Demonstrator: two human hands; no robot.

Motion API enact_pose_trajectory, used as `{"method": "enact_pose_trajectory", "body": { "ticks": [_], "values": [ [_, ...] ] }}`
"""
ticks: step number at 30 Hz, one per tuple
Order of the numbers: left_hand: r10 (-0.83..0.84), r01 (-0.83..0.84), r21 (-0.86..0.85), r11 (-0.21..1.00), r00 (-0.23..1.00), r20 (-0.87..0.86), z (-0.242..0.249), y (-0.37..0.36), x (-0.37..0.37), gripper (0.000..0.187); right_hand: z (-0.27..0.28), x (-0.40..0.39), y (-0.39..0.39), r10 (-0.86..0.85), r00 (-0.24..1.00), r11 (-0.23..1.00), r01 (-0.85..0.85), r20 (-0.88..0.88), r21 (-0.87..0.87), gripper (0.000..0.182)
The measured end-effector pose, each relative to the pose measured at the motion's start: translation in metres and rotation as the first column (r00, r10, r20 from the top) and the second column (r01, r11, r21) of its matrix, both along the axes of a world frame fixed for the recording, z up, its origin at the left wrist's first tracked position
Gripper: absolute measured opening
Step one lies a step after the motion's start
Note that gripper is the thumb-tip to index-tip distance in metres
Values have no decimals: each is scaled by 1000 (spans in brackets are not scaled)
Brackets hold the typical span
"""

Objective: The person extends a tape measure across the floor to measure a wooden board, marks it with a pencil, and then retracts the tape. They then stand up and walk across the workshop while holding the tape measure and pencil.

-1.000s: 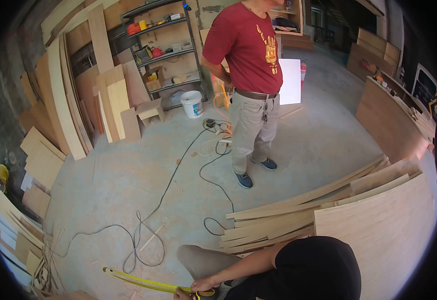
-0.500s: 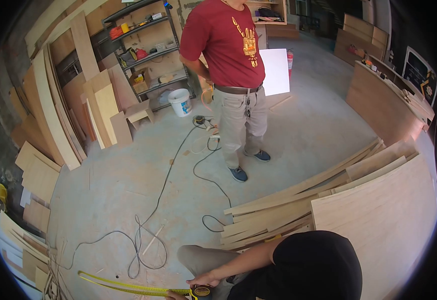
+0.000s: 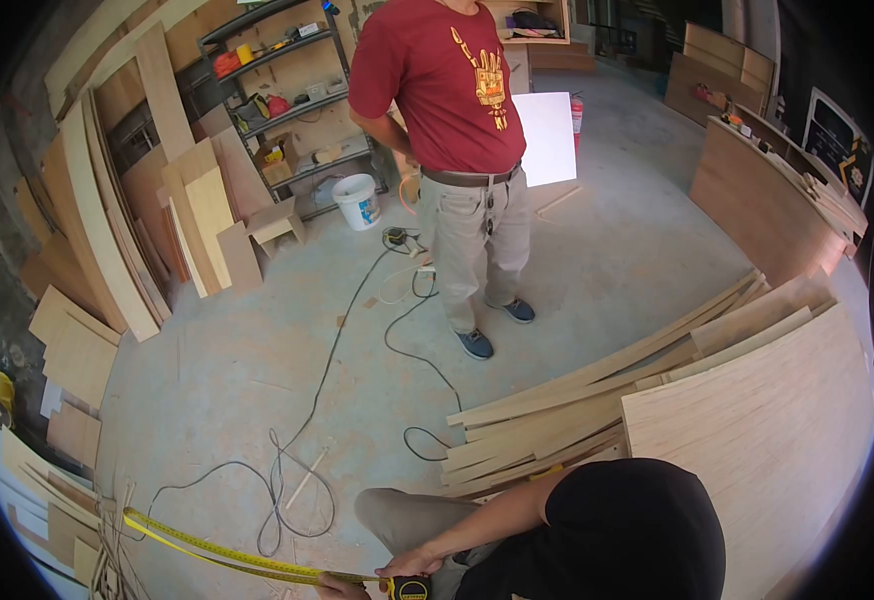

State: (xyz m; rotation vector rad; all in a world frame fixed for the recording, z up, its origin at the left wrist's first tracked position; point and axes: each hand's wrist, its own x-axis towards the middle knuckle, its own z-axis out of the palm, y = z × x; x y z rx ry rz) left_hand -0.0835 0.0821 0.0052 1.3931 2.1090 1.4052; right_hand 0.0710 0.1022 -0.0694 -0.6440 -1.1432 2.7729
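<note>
Two hands are at work on one tape measure [image 3: 410,590]. The right hand [image 3: 407,563] is wrapped round its case. The left hand [image 3: 342,588] is just left of the case, and its fingers look pinched on the yellow blade [image 3: 212,552]. That hand is partly cut off by the picture's edge, so how tight it is, I can't tell. If the pinch slips, I think the blade could snap back and nip a finger.

The blade runs far out to the left of the tape measure and looks doubled over. A sharp bend could leave a crease in it. Past the case, on the same left side, a black cord [image 3: 325,400] lies in loops near the blade. A low swing might catch on it. Farther left of the tape measure are thin wood scraps [image 3: 107,550], and the blade's far end could snag there.

Ahead of the tape measure and to its right is a pile of wood strips [image 3: 537,440]. Straight ahead, well away, stands another person [image 3: 447,90]. Walking closer, that person could trip on the cord.
</note>
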Motion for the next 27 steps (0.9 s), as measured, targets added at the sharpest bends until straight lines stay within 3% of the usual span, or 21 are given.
{"method": "enact_pose_trajectory", "body": {
  "ticks": [4, 11, 14, 27],
  "values": [
    [-20, 22, -13, 1000, 994, 106, 0, 3, -6, 45, 2, -2, 2, -1, 999, 1000, 1, -37, 17, 58],
    [-58, 59, -70, 996, 998, 28, -14, 7, -13, 45, 8, -4, 4, -84, 996, 977, 84, -6, 198, 58],
    [-59, 58, -68, 996, 998, -23, -20, 6, -14, 46, 7, -2, 6, -29, 999, 975, 31, -13, 218, 54],
    [-138, 126, -139, 982, 987, -78, -54, 8, -29, 41, 1, -6, 13, -17, 993, 997, 8, -114, -76, 41]
  ]
}}
